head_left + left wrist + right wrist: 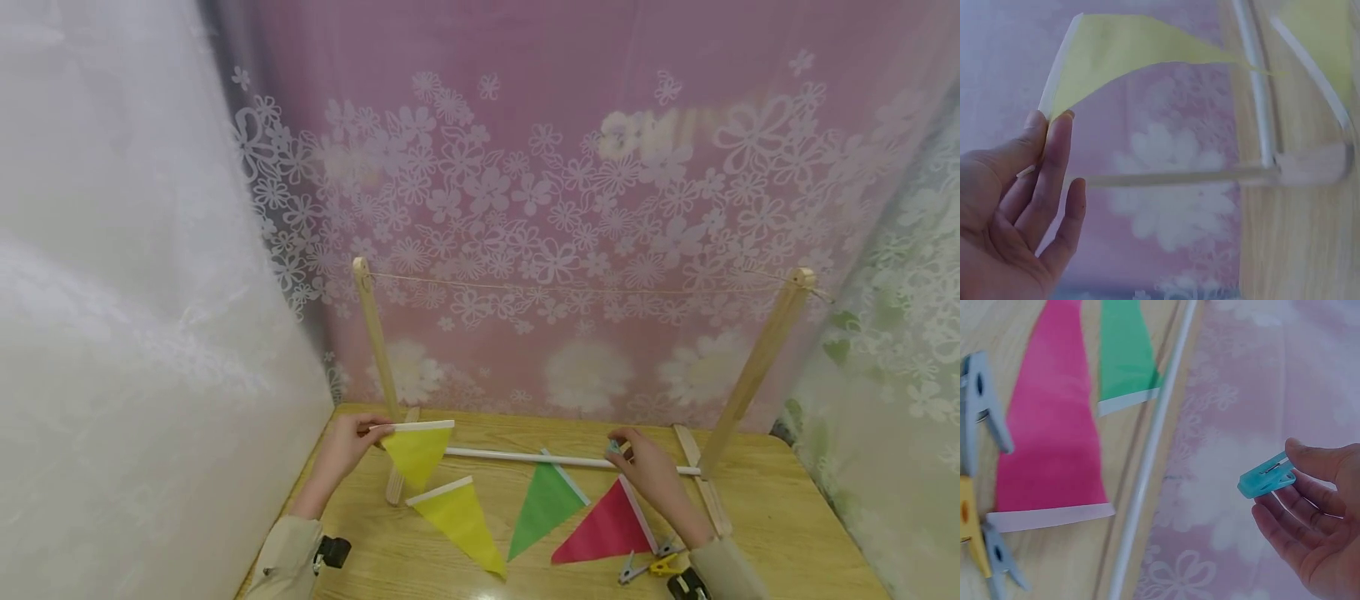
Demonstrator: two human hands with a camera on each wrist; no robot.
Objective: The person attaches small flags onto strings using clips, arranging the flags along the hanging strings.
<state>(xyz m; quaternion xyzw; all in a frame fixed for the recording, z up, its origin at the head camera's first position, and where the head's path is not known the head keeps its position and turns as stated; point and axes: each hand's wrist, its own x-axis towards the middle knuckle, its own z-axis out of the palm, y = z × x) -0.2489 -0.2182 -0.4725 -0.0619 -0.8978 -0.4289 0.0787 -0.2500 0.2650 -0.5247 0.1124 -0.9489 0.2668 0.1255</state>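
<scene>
We see a wooden bench [787, 517] set against a pink floral curtain [570, 208], with a person's two hands [352, 450] well apart on it. The left hand [345, 454] pinches the white-edged top corner of a yellow paper flag [416, 454] between thumb and fingertips, holding it lifted just above the bench near the left wooden post [375, 342]. The right hand [648, 471] pinches a small turquoise clothespin [1266, 476] between thumb and fingers, held close to the white rod [525, 457] that lies across the bench.

Between the hands, three more flags lie flat on the bench: a second yellow flag [461, 521], a green flag [546, 504] and a pink flag [606, 529], side by side. The right hand sits just above the pink flag's upper end. Near the right wrist lie loose pegs, grey [633, 569] and yellow [663, 567], touching each other.

A thin string [585, 289] runs between the tops of the left post and the right wooden post [757, 367], which leans outward. Nothing hangs on the string.
</scene>
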